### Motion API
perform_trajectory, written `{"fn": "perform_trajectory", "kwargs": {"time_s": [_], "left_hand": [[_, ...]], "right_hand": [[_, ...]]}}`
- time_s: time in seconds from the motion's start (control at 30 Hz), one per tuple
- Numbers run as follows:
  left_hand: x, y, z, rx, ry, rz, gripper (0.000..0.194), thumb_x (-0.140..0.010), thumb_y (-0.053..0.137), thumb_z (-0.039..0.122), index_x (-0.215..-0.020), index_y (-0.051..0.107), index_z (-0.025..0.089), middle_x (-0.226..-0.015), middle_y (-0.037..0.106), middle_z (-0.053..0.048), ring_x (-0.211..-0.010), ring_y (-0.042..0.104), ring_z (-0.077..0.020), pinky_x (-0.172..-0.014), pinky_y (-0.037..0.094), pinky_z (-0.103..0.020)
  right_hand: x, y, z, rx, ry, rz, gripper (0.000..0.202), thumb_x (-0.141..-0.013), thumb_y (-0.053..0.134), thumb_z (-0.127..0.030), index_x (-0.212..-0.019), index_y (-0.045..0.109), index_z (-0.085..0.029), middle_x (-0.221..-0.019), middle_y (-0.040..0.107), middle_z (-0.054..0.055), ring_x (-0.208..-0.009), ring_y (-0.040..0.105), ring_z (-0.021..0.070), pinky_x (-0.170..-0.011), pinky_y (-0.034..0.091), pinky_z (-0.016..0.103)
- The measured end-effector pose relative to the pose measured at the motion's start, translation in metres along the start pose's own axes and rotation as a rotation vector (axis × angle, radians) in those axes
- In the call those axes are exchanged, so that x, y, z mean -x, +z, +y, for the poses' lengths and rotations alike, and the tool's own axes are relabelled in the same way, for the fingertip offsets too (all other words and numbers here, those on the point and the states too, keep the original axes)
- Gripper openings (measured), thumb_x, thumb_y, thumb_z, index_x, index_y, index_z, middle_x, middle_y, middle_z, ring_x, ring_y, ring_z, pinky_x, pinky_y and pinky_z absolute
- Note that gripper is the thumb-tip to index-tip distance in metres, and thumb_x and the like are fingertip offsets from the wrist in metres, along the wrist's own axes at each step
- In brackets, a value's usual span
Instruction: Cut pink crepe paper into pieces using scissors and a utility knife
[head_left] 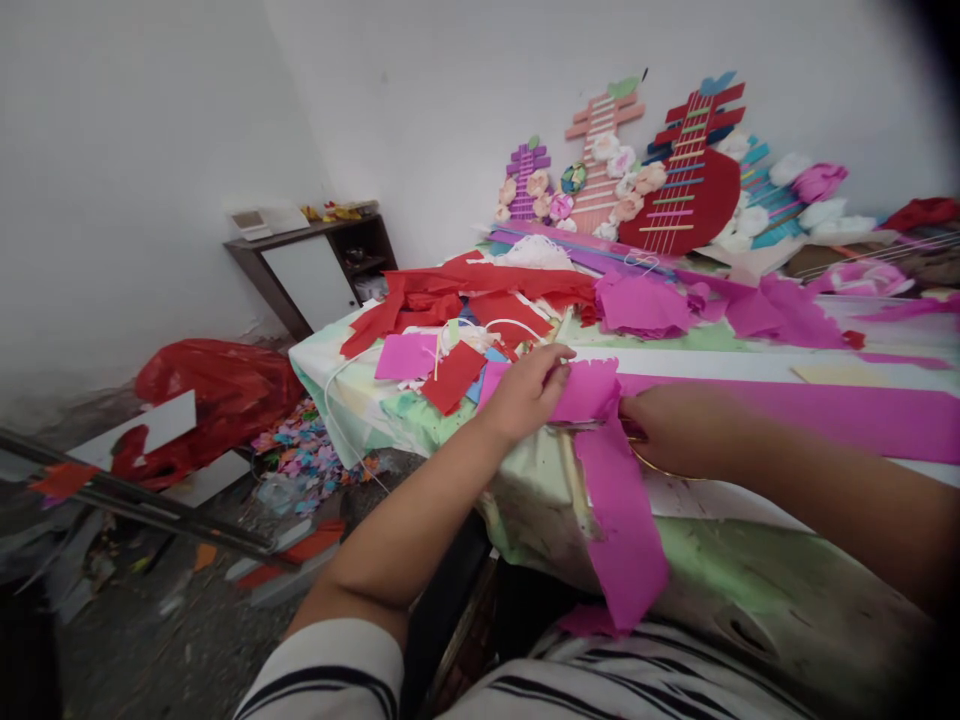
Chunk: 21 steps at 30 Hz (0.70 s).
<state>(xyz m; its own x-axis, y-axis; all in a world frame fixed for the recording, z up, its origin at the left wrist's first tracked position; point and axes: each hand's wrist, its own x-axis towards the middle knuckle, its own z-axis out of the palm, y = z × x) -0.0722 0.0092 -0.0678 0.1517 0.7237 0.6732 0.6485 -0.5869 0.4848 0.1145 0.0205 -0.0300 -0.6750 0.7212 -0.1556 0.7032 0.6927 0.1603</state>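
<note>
My left hand [529, 390] is closed on the edge of a magenta crepe paper piece [592, 392] at the table's front edge. Just right of it, my right hand [667, 430] wraps round scissors, whose gold-coloured handle loop [679, 472] shows below the palm. The thin blades [574, 427] lie along the lower edge of the paper, partly covered by it. A magenta strip [622, 530] hangs from there over the table edge towards my lap. Behind my right forearm stretches a long flat band of magenta paper [847, 415].
Red crepe paper [480, 285], a red square [454, 378] and crumpled magenta paper [645, 303] lie across the table. Guitar-shaped decorations [679, 200] lean on the wall. On the left are a low cabinet [311, 280], a red plastic bag [217, 400] and paper scraps [315, 460] on the floor.
</note>
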Motion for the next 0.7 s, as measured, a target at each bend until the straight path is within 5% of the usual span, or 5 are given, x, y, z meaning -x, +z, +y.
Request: {"fn": "perform_trajectory", "kwargs": {"time_s": [0.7], "left_hand": [[0.001,-0.001,-0.002,0.048,0.012,0.020,0.018,-0.080,0.042,0.018,-0.096,0.050,0.015,-0.081,0.057,-0.003,-0.072,0.051,-0.0119,-0.065,0.041,-0.024]], "right_hand": [[-0.005,-0.010,-0.014,-0.004,-0.017,0.066,0.021,-0.067,0.040,-0.028,-0.063,0.058,-0.018,-0.061,0.058,0.006,-0.049,0.047,0.0154,-0.044,0.024,0.025]]}}
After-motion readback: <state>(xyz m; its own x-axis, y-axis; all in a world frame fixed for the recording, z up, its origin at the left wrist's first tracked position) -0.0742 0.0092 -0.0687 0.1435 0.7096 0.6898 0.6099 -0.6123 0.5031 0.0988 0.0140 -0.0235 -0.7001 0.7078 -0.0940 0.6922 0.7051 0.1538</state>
